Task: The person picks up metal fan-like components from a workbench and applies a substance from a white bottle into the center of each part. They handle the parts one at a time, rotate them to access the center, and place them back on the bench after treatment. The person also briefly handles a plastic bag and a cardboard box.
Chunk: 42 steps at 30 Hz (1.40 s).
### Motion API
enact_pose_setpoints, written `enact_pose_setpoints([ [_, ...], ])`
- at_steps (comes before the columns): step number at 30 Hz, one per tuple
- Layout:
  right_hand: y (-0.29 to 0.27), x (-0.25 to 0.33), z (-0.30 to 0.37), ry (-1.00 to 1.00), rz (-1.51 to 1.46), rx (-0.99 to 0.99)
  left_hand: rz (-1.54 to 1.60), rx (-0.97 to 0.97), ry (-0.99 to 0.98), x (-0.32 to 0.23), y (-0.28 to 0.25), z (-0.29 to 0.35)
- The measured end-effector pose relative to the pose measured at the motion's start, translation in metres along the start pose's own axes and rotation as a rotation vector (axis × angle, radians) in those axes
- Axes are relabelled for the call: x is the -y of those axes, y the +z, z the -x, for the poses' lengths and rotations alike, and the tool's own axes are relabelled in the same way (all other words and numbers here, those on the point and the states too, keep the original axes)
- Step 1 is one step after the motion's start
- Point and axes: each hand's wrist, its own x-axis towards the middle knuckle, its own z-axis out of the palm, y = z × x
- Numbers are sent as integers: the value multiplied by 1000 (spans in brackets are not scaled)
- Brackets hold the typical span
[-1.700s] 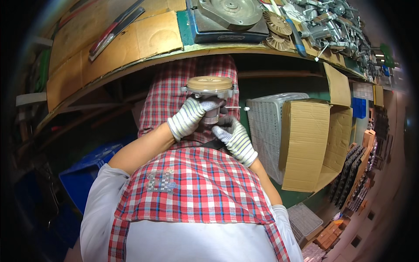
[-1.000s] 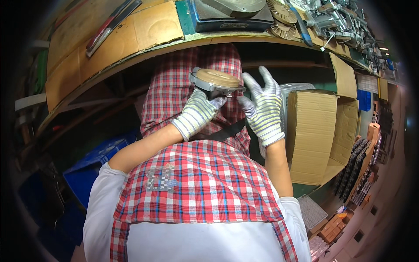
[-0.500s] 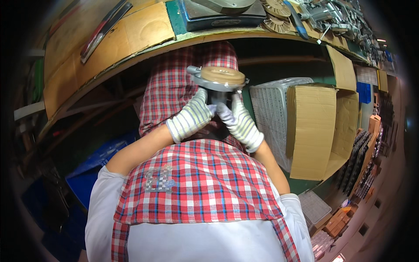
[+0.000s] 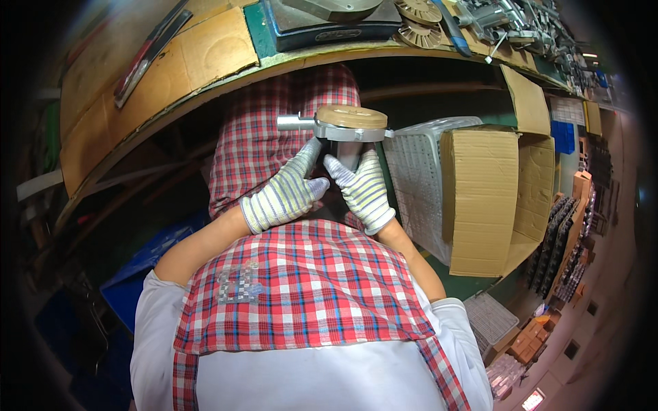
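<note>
Both of my hands, in striped knit gloves, hold a round metal assembly (image 4: 343,133) over my lap. A tan disc (image 4: 351,117) sits on its top, inside a silver metal rim. A silver tube (image 4: 295,122) sticks out from the rim to the left, and a dark cylindrical body hangs below. My left hand (image 4: 284,194) is closed on the left side of that body. My right hand (image 4: 365,194) grips the right side, its thumb against the cylinder. Some fingertips are hidden behind the assembly.
The workbench edge (image 4: 308,60) curves ahead, carrying a red-and-black hand tool (image 4: 152,57), a dark metal block (image 4: 336,31), slotted tan discs (image 4: 420,34) and heaped metal parts (image 4: 510,27). Right of my lap stand an open cardboard box (image 4: 483,205) and a white crate (image 4: 417,185); a blue bin (image 4: 147,267) is at left.
The assembly has turned in my hands, and its silver tube now shows longer, pointing left. My hands have shifted slightly leftward, as has the whole view.
</note>
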Motion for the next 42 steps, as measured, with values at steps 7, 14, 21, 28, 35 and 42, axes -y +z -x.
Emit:
enact_pose_setpoints([
  [7, 2, 0, 0, 23, 21, -16, 44, -8, -12, 0, 1, -4],
  [14, -5, 10, -2, 96, -133, 46, -35, 16, 20, 2, -4, -6],
  [21, -46, -29, -6, 91, -822, 336, -146, 231, 181, -24, -22, 4],
  [28, -66, -24, -3, 188, -1144, 377, -171, -44, 268, -69, -77, 19],
  [35, -148, 28, -30, -38, -159, -158, -290, -679, 721, -78, -144, 1],
  [42, -242, 127, -105, -393, 482, -600, -929, -1140, 769, -78, -179, -22],
])
